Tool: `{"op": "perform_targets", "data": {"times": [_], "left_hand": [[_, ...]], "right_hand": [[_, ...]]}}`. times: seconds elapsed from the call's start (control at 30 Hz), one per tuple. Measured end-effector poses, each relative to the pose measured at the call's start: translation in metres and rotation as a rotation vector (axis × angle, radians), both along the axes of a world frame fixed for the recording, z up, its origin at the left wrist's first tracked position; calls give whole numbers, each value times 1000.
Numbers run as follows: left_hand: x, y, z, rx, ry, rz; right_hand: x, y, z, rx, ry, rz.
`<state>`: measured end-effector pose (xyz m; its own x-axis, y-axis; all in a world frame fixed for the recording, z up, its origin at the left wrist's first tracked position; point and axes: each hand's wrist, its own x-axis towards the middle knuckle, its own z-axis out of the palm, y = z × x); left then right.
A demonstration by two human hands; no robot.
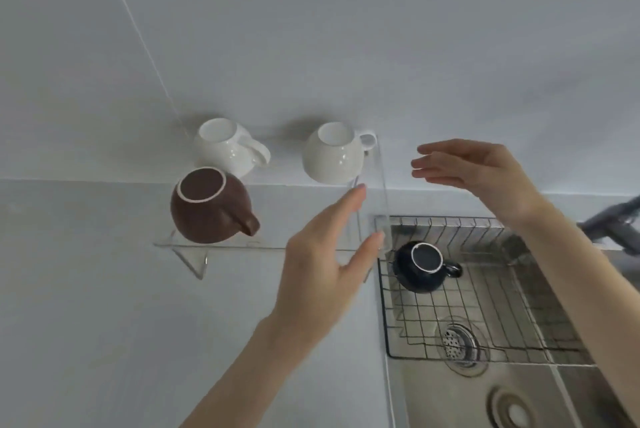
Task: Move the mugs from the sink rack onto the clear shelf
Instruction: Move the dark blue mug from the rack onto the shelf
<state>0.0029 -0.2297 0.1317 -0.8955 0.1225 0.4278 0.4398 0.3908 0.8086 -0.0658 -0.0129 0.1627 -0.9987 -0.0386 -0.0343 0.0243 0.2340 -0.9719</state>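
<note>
Three mugs stand upside down on the clear shelf [277, 247]: a brown mug [207, 209] at the front left, a white mug [225, 147] behind it, and a second white mug [332, 154] at the back right. A dark blue mug [420, 266] sits upside down on the wire sink rack [485, 323]. My left hand [322, 261] hovers open over the shelf's right front corner, holding nothing. Level with the shelf's right end, my right hand [474, 171] floats open above the rack, fingers pointing left, also holding nothing.
The steel sink [450, 393] with its round drain [460, 344] lies under the rack at the lower right. A grey faucet [613, 227] juts in from the right edge. White countertop spreads to the left, tiled wall behind.
</note>
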Motion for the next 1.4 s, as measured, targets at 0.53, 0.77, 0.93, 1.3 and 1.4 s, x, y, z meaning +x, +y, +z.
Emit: {"op": "perform_targets", "data": {"times": [0.53,0.77,0.93,1.3,1.4], "left_hand": [[-66,149,-169,-586,-549,-306],[-91,161,-186,-817,-618,-365],[-92,162,-189,-792,-613,-337],[-79,158,-151,-505,-625,-303],[-73,153,-122,-453,-549,-289]], "right_hand": [[40,121,-201,396,-352,-81],[31,126,-241,309,-352,-79],[33,127,-250,197,-339,-129],[38,137,-200,245,-297,-141],[45,138,-163,235,-256,-150]]}}
